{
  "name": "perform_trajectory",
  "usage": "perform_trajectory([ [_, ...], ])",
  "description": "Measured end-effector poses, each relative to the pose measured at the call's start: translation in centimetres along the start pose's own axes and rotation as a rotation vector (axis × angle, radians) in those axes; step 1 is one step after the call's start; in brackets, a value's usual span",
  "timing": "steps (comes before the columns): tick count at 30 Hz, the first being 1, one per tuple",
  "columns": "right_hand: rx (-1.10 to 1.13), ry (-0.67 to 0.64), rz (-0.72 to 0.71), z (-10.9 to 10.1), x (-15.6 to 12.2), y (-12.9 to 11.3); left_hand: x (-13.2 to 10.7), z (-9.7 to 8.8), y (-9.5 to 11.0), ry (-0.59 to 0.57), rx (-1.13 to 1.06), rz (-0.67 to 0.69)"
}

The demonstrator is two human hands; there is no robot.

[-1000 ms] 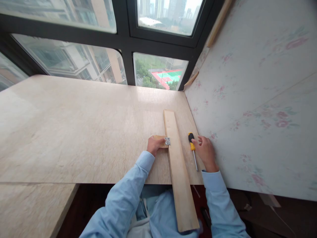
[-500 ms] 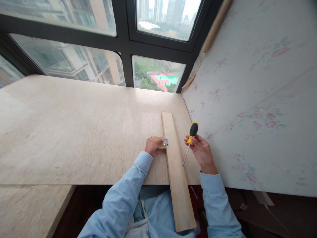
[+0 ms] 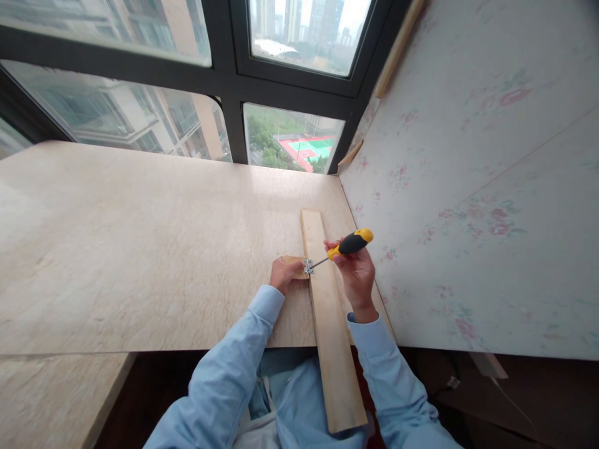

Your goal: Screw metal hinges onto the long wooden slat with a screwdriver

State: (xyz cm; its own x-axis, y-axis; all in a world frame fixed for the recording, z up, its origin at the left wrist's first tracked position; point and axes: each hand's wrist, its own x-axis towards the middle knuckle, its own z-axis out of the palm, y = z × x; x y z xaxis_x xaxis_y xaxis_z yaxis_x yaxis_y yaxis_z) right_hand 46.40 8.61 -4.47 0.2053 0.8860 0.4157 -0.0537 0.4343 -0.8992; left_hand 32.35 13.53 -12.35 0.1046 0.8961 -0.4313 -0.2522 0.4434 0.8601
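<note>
A long wooden board lies on the stone ledge, its near end jutting past the edge over my lap. Against its left side sits a small wooden block, with my left hand closed around it. A small silver hinge spans the joint between block and board, and my left thumb is close to it. My right hand grips a yellow and black screwdriver, tilted to the right. Its shaft points down-left, and the tip is at the hinge. Whether the tip sits in a screw is too small to tell.
The pale stone ledge stretches left and ends at a front edge near my body. Dark-framed windows stand behind it. A floral-papered wall rises close on the right. Below the ledge at right, a thin cable hangs.
My right hand has moved left with the screwdriver and tipped it, so the tip went from beside the board to the hinge. My left hand keeps its hold on the block.
</note>
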Motion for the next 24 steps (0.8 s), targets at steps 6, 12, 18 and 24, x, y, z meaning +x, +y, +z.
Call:
perform_trajectory([
  [6, -0.079, -0.047, 0.027, 0.1, -0.1, 1.0, 0.2, 0.0, -0.2, -0.008, 0.025, 0.012],
  [12, -0.102, -0.046, 0.001, 0.0, -0.1, 1.3, 0.1, 0.0, -0.3, 0.009, 0.021, 0.001],
  [18, -0.153, -0.046, 0.016, -0.3, 0.0, 1.3, 0.1, 0.1, -0.2, 0.035, 0.003, -0.009],
  [24, -0.269, 0.078, -0.022, -0.4, 0.1, 1.7, 0.0, 0.0, 0.0, 0.015, 0.003, -0.001],
])
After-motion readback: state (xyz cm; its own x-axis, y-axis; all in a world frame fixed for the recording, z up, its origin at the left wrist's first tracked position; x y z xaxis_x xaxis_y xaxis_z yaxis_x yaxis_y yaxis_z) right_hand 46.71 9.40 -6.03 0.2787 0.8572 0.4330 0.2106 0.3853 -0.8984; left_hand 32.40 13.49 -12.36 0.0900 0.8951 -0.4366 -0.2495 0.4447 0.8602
